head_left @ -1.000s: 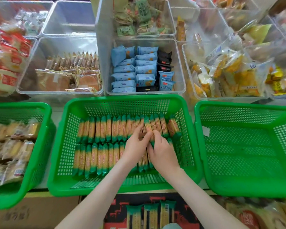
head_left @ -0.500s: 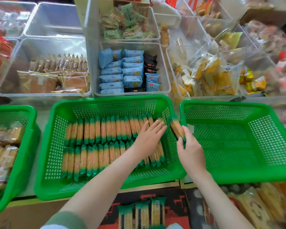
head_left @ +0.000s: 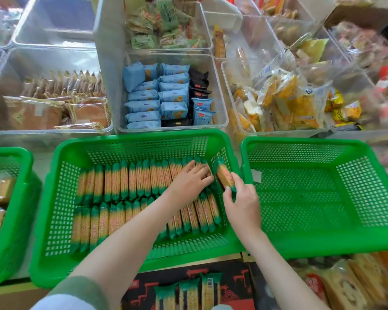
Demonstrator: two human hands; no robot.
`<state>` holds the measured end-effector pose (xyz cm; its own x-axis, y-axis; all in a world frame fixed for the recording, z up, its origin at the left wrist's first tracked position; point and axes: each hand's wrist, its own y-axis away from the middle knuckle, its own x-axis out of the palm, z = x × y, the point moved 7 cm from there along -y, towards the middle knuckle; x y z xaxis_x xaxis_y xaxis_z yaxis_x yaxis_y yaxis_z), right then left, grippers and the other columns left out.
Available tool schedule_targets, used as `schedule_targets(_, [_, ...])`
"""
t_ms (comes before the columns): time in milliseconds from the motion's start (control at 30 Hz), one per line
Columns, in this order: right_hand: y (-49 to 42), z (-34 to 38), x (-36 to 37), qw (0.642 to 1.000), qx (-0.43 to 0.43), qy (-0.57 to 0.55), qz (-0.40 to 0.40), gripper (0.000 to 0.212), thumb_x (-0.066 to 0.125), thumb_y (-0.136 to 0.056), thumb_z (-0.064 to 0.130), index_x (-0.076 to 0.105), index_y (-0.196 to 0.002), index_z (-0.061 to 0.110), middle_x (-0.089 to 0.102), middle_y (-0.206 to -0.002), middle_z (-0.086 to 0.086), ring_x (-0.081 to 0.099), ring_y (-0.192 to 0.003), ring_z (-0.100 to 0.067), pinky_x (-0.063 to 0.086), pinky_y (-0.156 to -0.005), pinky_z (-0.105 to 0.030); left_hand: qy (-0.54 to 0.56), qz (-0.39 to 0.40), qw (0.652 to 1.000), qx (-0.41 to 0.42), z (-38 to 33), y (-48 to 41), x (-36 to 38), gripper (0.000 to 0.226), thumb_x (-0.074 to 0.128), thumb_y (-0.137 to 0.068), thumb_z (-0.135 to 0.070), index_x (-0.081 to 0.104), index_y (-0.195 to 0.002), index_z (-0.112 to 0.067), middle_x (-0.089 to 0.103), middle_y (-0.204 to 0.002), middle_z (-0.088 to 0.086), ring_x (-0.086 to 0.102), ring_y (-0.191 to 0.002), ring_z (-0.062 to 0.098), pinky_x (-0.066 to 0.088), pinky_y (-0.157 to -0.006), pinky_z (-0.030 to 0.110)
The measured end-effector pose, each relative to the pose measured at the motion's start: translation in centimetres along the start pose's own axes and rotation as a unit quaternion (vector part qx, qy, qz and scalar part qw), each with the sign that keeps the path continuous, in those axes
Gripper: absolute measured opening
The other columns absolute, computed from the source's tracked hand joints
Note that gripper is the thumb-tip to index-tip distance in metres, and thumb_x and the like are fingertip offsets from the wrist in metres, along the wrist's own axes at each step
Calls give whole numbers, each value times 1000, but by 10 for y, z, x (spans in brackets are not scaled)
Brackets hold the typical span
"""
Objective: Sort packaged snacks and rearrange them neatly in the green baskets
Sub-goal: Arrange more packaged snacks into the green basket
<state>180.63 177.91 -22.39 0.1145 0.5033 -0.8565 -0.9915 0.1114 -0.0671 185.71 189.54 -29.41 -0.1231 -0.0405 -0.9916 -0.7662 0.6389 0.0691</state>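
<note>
The middle green basket (head_left: 63, 198) holds two rows of long green-and-yellow snack packs (head_left: 123, 182) standing side by side. My left hand (head_left: 189, 181) lies flat with fingers spread on the right end of the far row, pressing the packs. My right hand (head_left: 242, 203) pinches the lower end of one snack pack (head_left: 225, 174), which stands tilted against the basket's right wall. To the right stands a second green basket (head_left: 323, 193) with only a small white tag inside. A third green basket (head_left: 14, 198) at the left edge holds clear-wrapped pastries.
Clear plastic bins line the back: brown wafers (head_left: 54, 101), blue and black packs (head_left: 164, 97), yellow bread bags (head_left: 285, 101), green snacks (head_left: 164, 25). Below the baskets, a dark box (head_left: 188, 287) holds more green-and-yellow packs, and bagged bread (head_left: 349, 285) lies at the lower right.
My hands have parted from the near row's middle. The left hand slid to the far row's right end, and the right hand took hold of a pack by the right wall.
</note>
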Motion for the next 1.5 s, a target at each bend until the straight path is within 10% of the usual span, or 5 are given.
schedule_targets(267, [-8, 1, -5, 999, -22, -15, -47, 47, 61, -91, 8, 49, -137, 3, 56, -92, -9, 55, -81, -24, 45, -70, -28, 216, -52, 960, -172, 8, -13, -8, 43, 41, -102, -18, 39, -145, -11, 37, -152, 8, 24, -145, 22, 7, -118, 47])
schedule_targets(433, [-5, 25, 12, 991, -123, -46, -26, 51, 69, -87, 9, 52, -134, 0, 61, -93, -9, 60, -86, -21, 50, -76, -29, 647, -97, 675, -341, 13, 25, -26, 54, 52, -96, -45, 38, -144, -21, 55, -131, -1, 52, -120, 15, 43, -105, 36])
schedule_targets(633, [-1, 32, 58, 957, -83, -99, 260, 63, 50, -97, 40, 27, -152, 19, 41, -144, 0, 34, -135, -11, 28, -109, -26, 658, -120, 596, -444, 44, 69, -14, 64, 63, -90, -45, 32, -145, -38, 47, -139, 3, 49, -124, 23, 43, -105, 47])
schedule_targets(1333, [-35, 4, 105, 967, 32, 68, 244, 88, 35, -87, -16, -8, -154, 21, -4, -162, -2, 22, -144, -25, 46, -90, -32, 640, -90, 620, -446, 56, 94, -1, 63, 65, -88, -45, 34, -143, -43, 41, -147, 3, 41, -133, 24, 39, -108, 44])
schedule_targets(1500, [-39, 17, 91, 962, -10, 37, 272, 59, 29, -102, 11, 4, -155, 14, -1, -162, -2, -4, -148, -16, 1, -120, -31, 633, -97, 634, -434, 51, 91, -11, 68, 64, -90, -40, 29, -148, -33, 50, -129, -2, 51, -111, 14, 41, -92, 30])
